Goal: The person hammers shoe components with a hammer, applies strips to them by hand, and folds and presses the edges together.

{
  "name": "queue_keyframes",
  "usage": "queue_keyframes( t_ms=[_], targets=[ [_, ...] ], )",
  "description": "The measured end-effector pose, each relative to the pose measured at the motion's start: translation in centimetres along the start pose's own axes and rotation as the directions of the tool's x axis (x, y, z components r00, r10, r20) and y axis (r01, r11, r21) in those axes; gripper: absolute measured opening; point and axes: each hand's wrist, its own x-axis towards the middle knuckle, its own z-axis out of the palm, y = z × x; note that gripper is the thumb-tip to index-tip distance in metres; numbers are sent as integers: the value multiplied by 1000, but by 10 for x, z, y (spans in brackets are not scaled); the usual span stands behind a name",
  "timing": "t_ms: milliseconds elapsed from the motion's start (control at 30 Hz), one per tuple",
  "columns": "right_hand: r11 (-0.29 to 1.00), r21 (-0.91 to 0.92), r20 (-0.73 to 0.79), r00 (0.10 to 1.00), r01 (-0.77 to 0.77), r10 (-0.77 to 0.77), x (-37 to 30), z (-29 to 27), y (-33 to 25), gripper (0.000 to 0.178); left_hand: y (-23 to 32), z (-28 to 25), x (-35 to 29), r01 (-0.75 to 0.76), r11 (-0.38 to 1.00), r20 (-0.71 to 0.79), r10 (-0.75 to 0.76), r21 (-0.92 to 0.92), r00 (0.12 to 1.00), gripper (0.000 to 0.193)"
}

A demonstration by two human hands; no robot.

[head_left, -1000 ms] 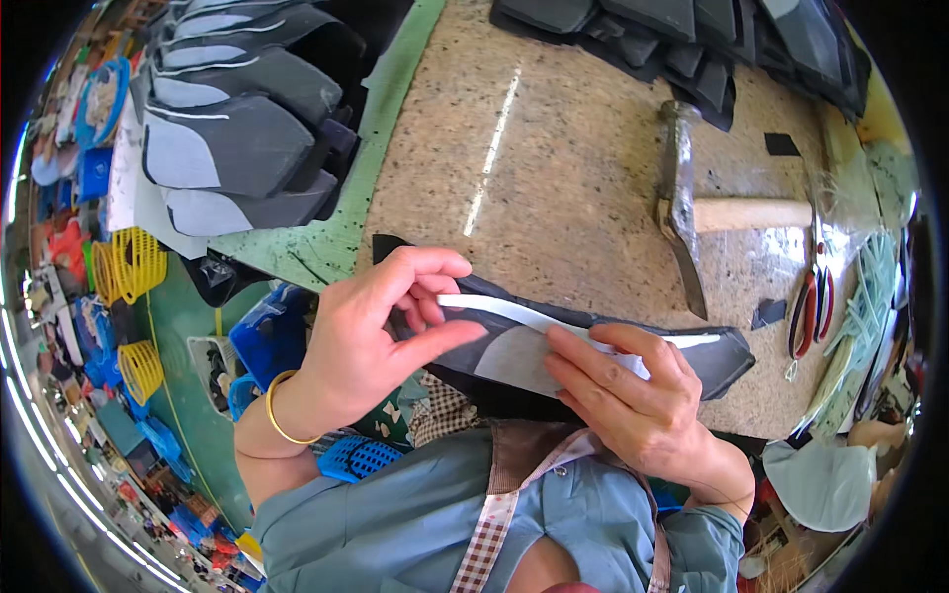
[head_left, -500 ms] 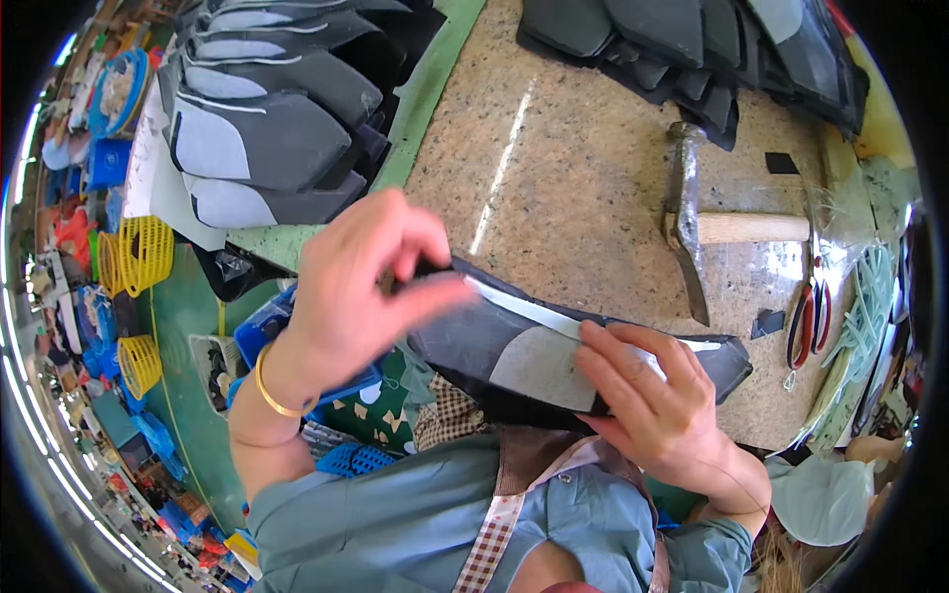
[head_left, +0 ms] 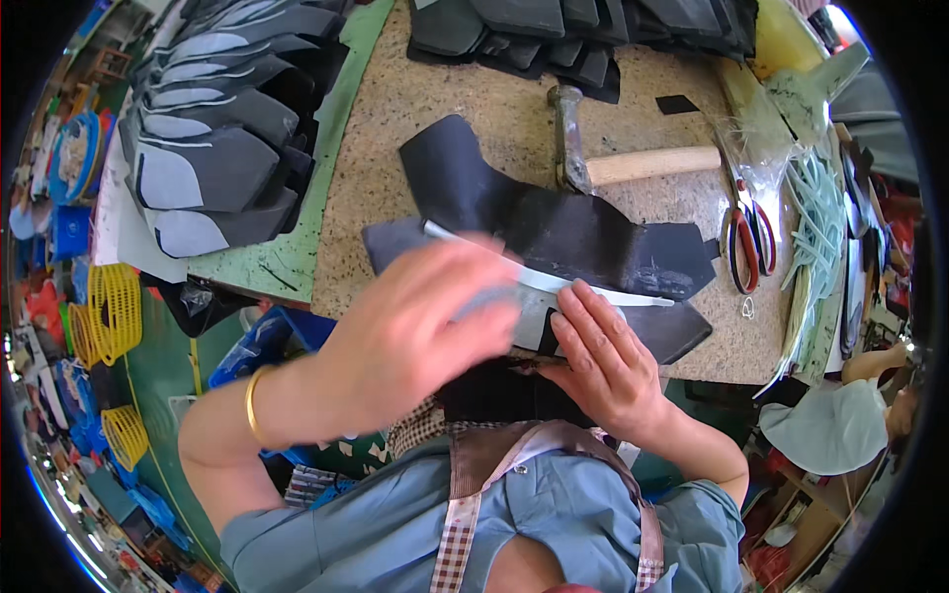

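A black leather-like cut piece (head_left: 568, 237), unfolded, lies on the near part of the worktop. A narrow white strip (head_left: 593, 287) runs along its middle seam, with a grey patch below it. My right hand (head_left: 613, 371) is closed on the piece's near edge, fingers pressed together on top near the strip and thumb at the edge. My left hand (head_left: 425, 326), smeared by motion, is over the piece's left part by the strip. Its fingertips are too blurred to show whether they grip anything.
Beyond the piece lies a hammer (head_left: 643, 166) with a wooden handle; red-and-black-handled scissors (head_left: 748, 237) rest to its right. Stacked black-and-grey pieces (head_left: 213, 158) stand at the left, more dark pieces (head_left: 554, 30) at the far edge. Pale green strips (head_left: 819, 222) hang at the right.
The folded piece has been opened out on the worktop, its far flap now spread away from me. The left hand has moved nearer to me, along the strip; the right still holds the near edge.
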Motion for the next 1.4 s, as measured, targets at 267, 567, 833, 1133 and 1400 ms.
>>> queue_keyframes(
  t_ms=[267,567,833,1133,1400],
  targets=[
    [999,-6,-77,996,-54,53,-11,-2,-9,48,-28,28,73,106,991,154,-117,79,981,37],
    [987,159,-160,987,25,1,-23,-8,8,27,26,41,9,-130,965,256,70,227,964,26],
    [987,-28,-27,988,-156,155,-65,-27,31,34,35,55,26,-195,833,263,62,518,963,43],
    [979,91,23,983,-183,181,-87,-23,53,33,33,69,50,-296,922,416,173,250,892,13],
    [811,-101,-370,778,-577,507,-87,-31,63,39,47,86,74,-374,871,519,170,319,838,14]
  ],
)
